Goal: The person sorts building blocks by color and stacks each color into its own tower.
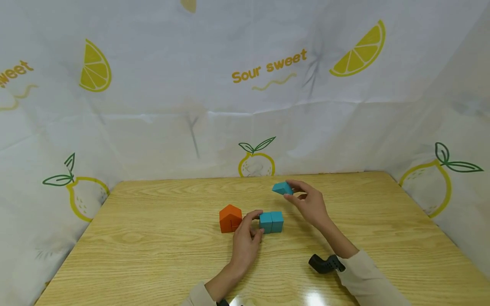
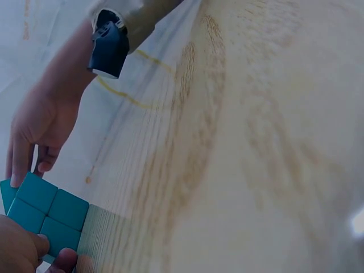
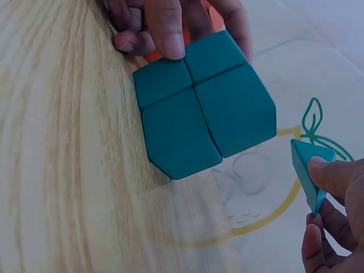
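Near the table's middle stands a group of teal blocks (image 1: 271, 222), fitted together in a square in the right wrist view. My left hand (image 1: 245, 244) grips its left side, fingers at the far edge and thumb at the near one. To the right and farther back, my right hand (image 1: 311, 206) holds a teal wedge block (image 3: 310, 170) between thumb and fingers, raised off the table and apart from the group. An orange block shape with a peaked top (image 1: 230, 219) stands just left of my left hand, its right edge partly hidden behind the fingers.
The wooden table (image 1: 153, 246) runs back to a white curtain (image 1: 168, 140) printed with lemons, which also hangs at both sides. A black wrist device (image 1: 325, 264) juts out from the right sleeve above the tabletop.
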Tool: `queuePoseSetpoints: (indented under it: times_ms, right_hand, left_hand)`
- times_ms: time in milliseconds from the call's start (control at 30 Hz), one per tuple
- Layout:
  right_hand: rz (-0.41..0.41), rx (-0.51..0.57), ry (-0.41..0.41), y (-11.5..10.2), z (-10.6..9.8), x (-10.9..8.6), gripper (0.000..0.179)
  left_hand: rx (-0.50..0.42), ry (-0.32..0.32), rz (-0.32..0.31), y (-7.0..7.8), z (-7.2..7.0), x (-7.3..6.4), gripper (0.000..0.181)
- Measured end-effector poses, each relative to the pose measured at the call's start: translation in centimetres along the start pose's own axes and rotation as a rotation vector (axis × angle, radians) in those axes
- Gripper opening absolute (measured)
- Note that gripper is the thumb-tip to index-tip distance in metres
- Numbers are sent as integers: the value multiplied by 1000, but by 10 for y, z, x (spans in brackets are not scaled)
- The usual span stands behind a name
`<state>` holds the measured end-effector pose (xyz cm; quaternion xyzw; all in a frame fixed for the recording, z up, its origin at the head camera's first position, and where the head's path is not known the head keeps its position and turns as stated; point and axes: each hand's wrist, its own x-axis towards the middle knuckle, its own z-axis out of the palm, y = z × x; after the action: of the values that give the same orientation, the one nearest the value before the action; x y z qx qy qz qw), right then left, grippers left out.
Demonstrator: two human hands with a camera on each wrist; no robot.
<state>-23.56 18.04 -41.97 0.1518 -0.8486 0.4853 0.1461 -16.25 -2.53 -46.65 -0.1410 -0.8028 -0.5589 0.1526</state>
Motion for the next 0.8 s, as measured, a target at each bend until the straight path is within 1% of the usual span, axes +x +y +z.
queuePoseSetpoints:
  times_ms: [67, 167, 233, 300, 333, 467, 533, 633, 800]
  right_hand:
    - [-17, 11, -11, -3, -1, -2, 42]
    - [-63, 18, -17, -6, -2, -6, 42]
    - [-102, 19, -18, -8, -3, -8, 42]
    - [-165, 44, -23, -2, -2, -10, 41]
    - [-177, 45, -25, -2, -2, -12, 41]
    - [-188, 38, -55, -4, -5, -18, 41]
    - [-154, 5, -78, -12, -7, -21, 41]
    - [-151, 2, -118, -16, -9, -24, 41]
    - [-174, 42, -181, -17, -9, -26, 41]
  left_hand:
    - [1, 2, 2, 0, 0, 0, 49]
    - [5, 4, 6, -1, 0, 0, 51]
    - [7, 5, 7, -1, 0, 0, 51]
    - [6, 5, 8, -2, 0, 0, 51]
    - [6, 4, 8, -2, 1, 0, 51]
    - [4, 2, 7, -2, 1, 0, 50]
    - [5, 0, 6, -2, 1, 0, 50]
    - [4, 1, 5, -2, 1, 1, 50]
    - [-1, -2, -2, -2, 1, 1, 49]
